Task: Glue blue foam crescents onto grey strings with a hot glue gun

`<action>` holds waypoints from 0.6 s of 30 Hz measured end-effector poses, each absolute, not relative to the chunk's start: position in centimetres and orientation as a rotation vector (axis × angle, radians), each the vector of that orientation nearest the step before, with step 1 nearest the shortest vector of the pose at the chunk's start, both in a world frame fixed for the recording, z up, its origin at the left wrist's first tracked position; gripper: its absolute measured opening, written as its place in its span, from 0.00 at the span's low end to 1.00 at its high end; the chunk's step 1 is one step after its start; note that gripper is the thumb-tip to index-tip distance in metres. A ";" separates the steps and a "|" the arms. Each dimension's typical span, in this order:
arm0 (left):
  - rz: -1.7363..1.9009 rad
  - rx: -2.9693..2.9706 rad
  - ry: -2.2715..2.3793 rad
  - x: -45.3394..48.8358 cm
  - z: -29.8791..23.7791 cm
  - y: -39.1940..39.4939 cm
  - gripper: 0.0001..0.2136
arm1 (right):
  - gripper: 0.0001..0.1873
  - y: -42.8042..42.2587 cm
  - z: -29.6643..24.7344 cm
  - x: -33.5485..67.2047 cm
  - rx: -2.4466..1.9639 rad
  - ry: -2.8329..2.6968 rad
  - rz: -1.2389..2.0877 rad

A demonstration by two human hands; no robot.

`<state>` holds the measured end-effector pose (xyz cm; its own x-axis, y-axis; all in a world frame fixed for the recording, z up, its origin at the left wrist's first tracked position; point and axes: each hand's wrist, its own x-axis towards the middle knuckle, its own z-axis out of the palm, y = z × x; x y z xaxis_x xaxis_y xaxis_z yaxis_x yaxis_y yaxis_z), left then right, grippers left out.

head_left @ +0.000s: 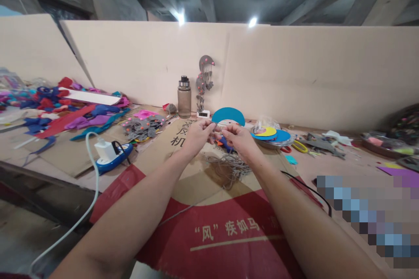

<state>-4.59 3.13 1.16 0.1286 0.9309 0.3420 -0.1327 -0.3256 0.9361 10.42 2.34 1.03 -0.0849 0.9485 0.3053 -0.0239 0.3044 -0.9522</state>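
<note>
Both my arms reach forward over a cardboard sheet (229,226) with red print. My left hand (198,133) and my right hand (240,136) meet fingertip to fingertip, each pinching a thin grey strand that runs between them. Below the hands lies a loose tangle of grey cord (229,168). A small blue and orange piece (224,141) sits just under my right fingers. Behind the hands a blue paper fan shape (228,115) stands on the table.
A grey bottle (183,96) and a grey felt ornament (204,80) stand against the cardboard wall. Colourful felt scraps (65,109) pile up at the left. A white charger on a blue power strip (111,152) lies left. Paper discs (273,134) and scissors (299,146) lie right.
</note>
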 end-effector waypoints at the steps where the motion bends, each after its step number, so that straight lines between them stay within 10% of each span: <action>1: 1.396 1.394 0.829 -4.5 1.2 3.1 0.06 | 0.18 2.3 0.9 10.4 -0.943 -1.403 1.033; 9: 1.383 1.086 0.709 -4.6 1.4 3.2 0.08 | 0.19 2.8 -0.9 10.3 -1.117 -1.527 1.083; 18: 1.511 1.289 0.823 -5.2 1.9 3.5 0.08 | 0.21 5.1 -2.0 12.7 -1.830 -1.785 0.307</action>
<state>-5.19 3.45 1.88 0.0088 0.9434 0.3316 -0.2328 -0.3206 0.9182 12.68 5.15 -2.04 0.0875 0.9725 0.2157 0.8444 0.0425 -0.5340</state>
